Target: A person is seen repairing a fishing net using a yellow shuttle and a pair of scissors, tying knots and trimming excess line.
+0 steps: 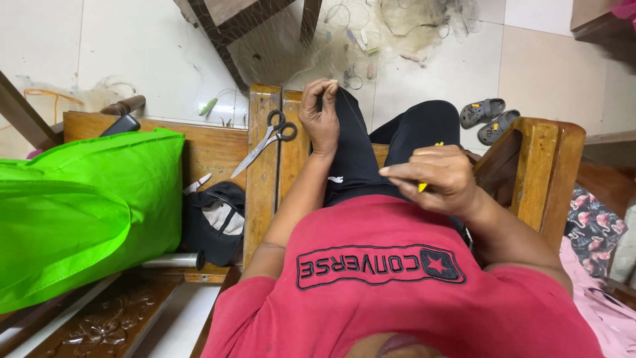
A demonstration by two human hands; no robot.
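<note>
I sit in a wooden armchair [538,166], in a red shirt and black trousers. My left hand [320,114] is out over my left knee, fingers pinched shut on fine fishing net [291,53] whose thin threads run off toward the floor ahead. My right hand [440,179] is near my lap, shut on a small yellow tool [424,185] of which only the ends show. A pair of scissors [268,139] lies on the chair's left armrest [262,179], just left of my left hand.
A bright green bag [79,205] and a black cap [215,222] lie on a wooden bench to my left. Net and floats [371,40] are piled on the tiled floor ahead. Grey sandals [489,119] stand to the right. A chair's legs [238,33] stand ahead.
</note>
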